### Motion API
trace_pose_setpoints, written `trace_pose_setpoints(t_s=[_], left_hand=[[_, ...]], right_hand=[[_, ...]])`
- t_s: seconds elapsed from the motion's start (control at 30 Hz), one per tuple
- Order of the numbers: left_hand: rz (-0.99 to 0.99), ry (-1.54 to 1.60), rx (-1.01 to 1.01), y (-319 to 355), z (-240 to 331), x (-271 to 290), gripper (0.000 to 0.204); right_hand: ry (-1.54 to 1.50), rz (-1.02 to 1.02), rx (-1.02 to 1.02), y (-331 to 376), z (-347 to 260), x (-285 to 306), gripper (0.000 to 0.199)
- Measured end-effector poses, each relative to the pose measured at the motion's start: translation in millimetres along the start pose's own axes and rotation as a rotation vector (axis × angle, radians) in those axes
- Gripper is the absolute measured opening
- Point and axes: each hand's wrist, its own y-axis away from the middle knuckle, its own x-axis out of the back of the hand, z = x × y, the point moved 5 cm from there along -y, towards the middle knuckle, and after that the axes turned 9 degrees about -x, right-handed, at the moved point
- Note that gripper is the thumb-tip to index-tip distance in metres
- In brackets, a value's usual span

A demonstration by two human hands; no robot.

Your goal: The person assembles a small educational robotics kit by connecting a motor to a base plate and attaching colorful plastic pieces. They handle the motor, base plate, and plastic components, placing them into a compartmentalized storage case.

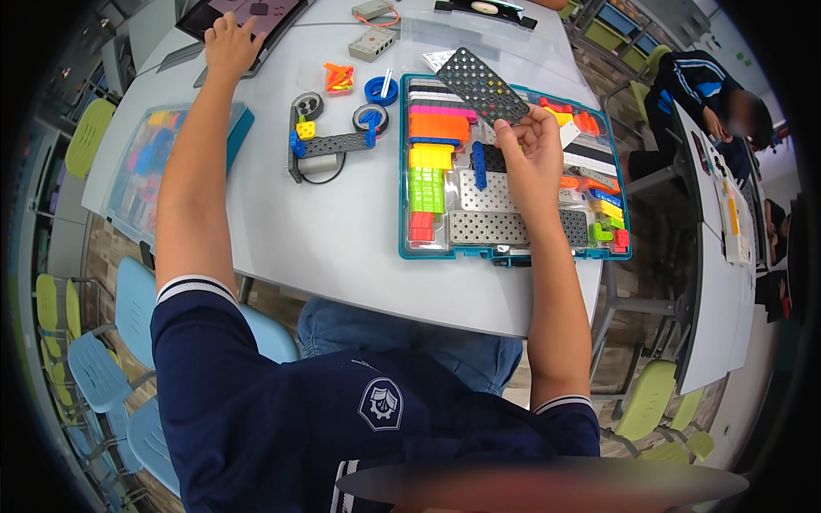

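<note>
My right hand [534,152] pinches one corner of a dark grey perforated building plate [475,81], held tilted above an open teal parts case [410,250]. Colourful bricks, beams and light grey plates fill the case's compartments; a blue beam [480,167] lies on a light plate below my hand. At the far left, my left hand [229,44] reaches over a tablet or laptop screen [269,19] with its fingers apart, holding nothing; whether a fingertip touches the glass I cannot tell. Between my arms stands a partly built model [338,144] with grey beams, blue pins, a yellow block and wheels.
Beside my left forearm sits a lidded clear box [141,175] of coloured parts. Farther back are a small tray of orange pieces [339,79], a blue ring [380,90] and grey modules [372,44]. Another person [697,98] sits at a table on the right. Chairs [137,299] stand around.
</note>
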Motion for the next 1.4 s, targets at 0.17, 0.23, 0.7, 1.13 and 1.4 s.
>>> trace_pose_setpoints(t_s=[0.17, 0.23, 0.7, 1.13, 1.4], left_hand=[[0.002, 0.035, -0.081, 6, 4, -6, 0.041], [0.006, 0.028, -0.078, 8, 5, -7, 0.039], [0.008, -0.054, 0.044, 3, 0, 0, 0.043], [0.22, 0.445, 0.008, -2, 53, 108, 0.035], [0.471, 0.95, -0.068, 8, 114, 218, 0.022]], right_hand=[[0.037, 0.008, 0.027, -2, -1, 0, 0.037], [0.038, 0.017, 0.015, -1, 0, 1, 0.037], [0.014, 0.001, 0.007, -1, 1, 1, 0.036], [0.034, 0.009, 0.006, -1, 1, 1, 0.038], [0.04, 0.026, 0.047, -1, -2, 0, 0.037]])
